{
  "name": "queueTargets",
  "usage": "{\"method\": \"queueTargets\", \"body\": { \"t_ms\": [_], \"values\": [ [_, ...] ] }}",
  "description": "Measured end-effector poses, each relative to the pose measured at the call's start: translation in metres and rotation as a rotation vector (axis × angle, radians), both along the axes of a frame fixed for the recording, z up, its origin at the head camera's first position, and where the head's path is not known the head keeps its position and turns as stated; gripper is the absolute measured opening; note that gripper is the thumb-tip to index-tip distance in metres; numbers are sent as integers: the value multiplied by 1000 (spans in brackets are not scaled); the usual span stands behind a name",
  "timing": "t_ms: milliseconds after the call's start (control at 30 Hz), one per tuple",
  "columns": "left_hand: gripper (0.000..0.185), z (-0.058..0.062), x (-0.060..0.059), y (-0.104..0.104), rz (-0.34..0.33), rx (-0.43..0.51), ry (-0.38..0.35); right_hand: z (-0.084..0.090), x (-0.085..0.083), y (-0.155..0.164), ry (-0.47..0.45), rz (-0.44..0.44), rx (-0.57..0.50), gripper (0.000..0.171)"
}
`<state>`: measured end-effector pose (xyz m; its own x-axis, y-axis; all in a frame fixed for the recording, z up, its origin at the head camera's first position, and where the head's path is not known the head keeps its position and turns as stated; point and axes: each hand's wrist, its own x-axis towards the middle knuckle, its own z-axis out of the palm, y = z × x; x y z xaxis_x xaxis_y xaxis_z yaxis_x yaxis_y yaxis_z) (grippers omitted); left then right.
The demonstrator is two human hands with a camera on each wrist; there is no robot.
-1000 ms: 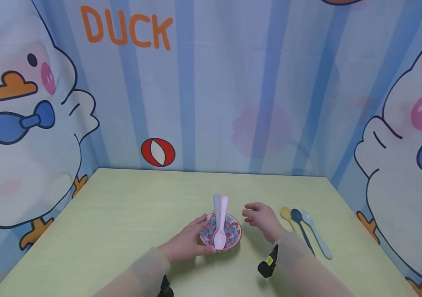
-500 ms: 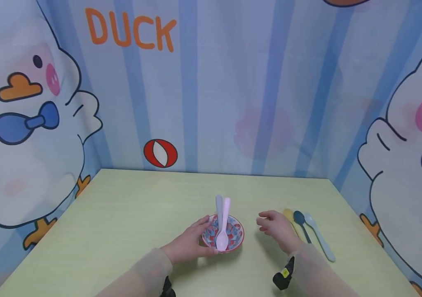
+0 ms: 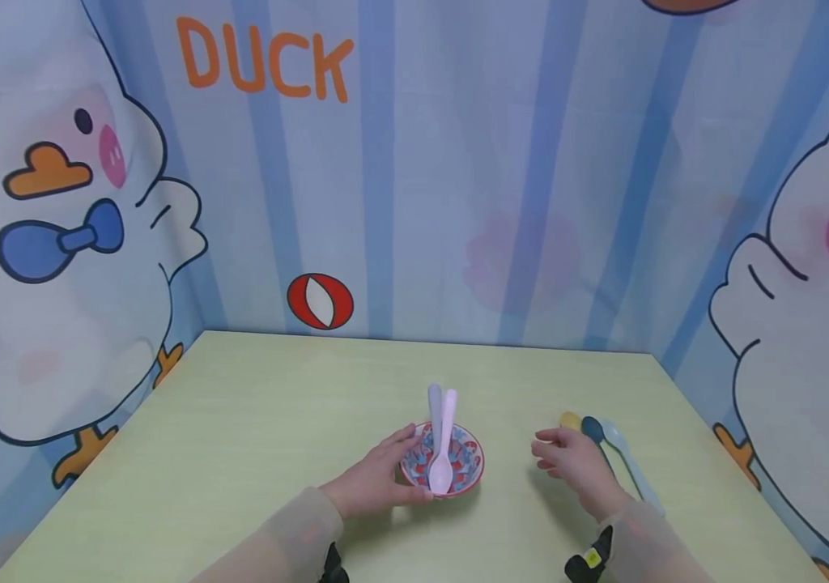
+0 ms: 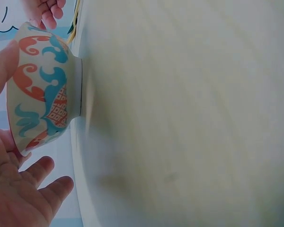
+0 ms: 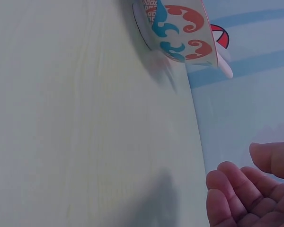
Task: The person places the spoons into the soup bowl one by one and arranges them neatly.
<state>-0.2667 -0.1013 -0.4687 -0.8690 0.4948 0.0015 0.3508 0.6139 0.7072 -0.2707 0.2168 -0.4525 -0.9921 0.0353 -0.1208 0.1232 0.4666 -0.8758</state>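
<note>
My left hand (image 3: pixel 374 479) holds a small bowl (image 3: pixel 474 465) by its rim, thumb at the near side and fingers at the left. The left wrist view shows the bowl's (image 4: pixel 47 90) red and blue pattern. Inside the bowl a pink spoon (image 3: pixel 440 474) and a greyish-lilac spoon (image 3: pixel 435 402) lean with handles past the far rim. To the right, my right hand (image 3: pixel 580 463) hovers with loosely bent fingers and holds nothing. It partly covers a yellow spoon (image 3: pixel 570 420) and a dark blue spoon (image 3: pixel 593 429); a light blue spoon (image 3: pixel 631 464) lies beyond.
The pale yellow-green table (image 3: pixel 298 405) extends around the bowl. Its far edge meets a blue striped backdrop (image 3: pixel 429 202) printed with ducks. More printed cloth stands along the left and right sides.
My right hand has moved right, away from the bowl and towards the loose spoons, now covering part of the yellow one. My left hand stays on the bowl. The head view has shifted slightly.
</note>
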Motion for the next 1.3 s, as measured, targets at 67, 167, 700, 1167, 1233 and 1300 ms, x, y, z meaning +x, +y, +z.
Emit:
{"method": "queueTargets", "body": {
  "t_ms": [67,167,700,1167,1233,1300],
  "values": [
    [90,0,0,0,-2,0,-1,-1,1,5,-13,0,8,44],
    [90,-1,0,0,-4,-3,3,-2,3,11,-33,-7,20,45],
    [90,-1,0,1,-1,8,8,3,16,41,-51,-67,13,48],
    [92,0,0,0,4,5,-1,2,20,62,-66,-183,156,40],
    [92,0,0,0,4,5,-3,1,21,63,-69,-192,180,40],
    [92,0,0,1,4,8,-5,0,21,64,-83,-198,200,38]
  ]
}}
